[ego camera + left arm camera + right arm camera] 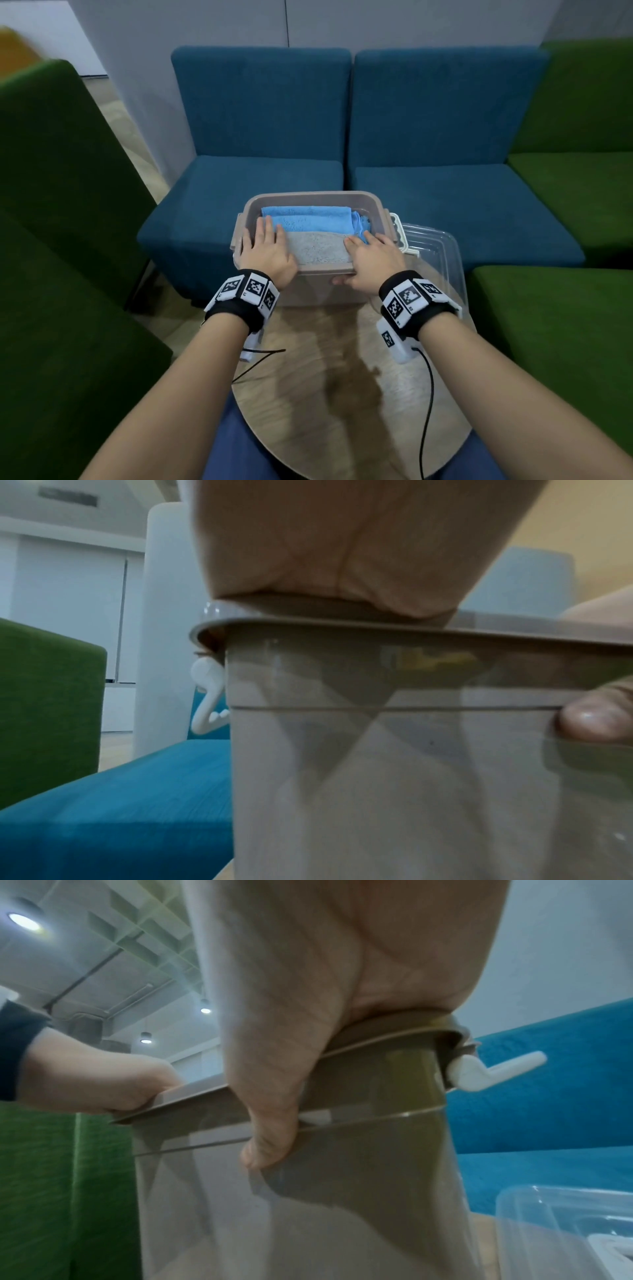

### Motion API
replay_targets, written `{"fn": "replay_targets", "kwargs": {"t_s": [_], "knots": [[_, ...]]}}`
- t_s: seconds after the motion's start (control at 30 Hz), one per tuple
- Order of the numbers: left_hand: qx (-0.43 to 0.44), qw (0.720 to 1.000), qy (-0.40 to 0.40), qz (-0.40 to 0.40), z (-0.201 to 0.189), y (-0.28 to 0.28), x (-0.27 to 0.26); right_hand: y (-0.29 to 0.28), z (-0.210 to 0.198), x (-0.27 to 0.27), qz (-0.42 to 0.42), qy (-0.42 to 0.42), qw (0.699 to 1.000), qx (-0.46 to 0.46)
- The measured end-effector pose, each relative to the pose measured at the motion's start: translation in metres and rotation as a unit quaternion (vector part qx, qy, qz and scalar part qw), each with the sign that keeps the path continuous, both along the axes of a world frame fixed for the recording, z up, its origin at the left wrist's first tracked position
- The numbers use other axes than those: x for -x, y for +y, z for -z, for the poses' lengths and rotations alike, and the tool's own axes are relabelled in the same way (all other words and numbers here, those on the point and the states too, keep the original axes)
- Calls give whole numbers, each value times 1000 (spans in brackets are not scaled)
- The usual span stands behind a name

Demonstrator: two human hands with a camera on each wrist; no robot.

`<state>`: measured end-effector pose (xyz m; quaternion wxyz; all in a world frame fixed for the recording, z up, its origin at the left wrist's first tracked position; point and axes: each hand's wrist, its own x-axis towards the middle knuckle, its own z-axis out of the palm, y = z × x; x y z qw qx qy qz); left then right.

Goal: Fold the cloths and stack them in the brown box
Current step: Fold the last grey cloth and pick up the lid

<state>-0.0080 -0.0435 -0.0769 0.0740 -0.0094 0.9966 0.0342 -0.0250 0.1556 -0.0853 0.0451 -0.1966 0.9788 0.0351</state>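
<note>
Fingers [270, 228] of my left hand [265, 251] lie straight and flat on the grey cloth [320, 247]. My right hand [371, 260] rests its fingers flat on the same cloth, while its thumb [270, 1139] hooks down the outside of the brown box [310, 198]. That box stands on the desk [342, 394], with the grey cloth on top of the blue cloths [308, 219] inside. I judge the cloths soft, light and springy, so flat palm pressure suits them; for lifting I would pinch a folded edge. Its wall looks smooth and stiff, best taken under the rim. A clear lid [435, 246] lies just beside it.
</note>
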Motion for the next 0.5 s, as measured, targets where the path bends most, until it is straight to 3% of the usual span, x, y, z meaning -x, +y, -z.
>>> {"fn": "replay_targets", "kwargs": {"t_s": [0.1,0.2,0.37,0.5], "knots": [[-54,991,60,104,2,14,-7,1,0,-6,3,29,999,30],[-36,985,12,166,10,24,-10,3,5,-14,-3,54,997,60],[6,987,41,152,16,25,-9,19,14,-22,-34,81,985,149],[5,990,45,134,15,27,-11,36,22,-25,-3,112,944,311]]}}
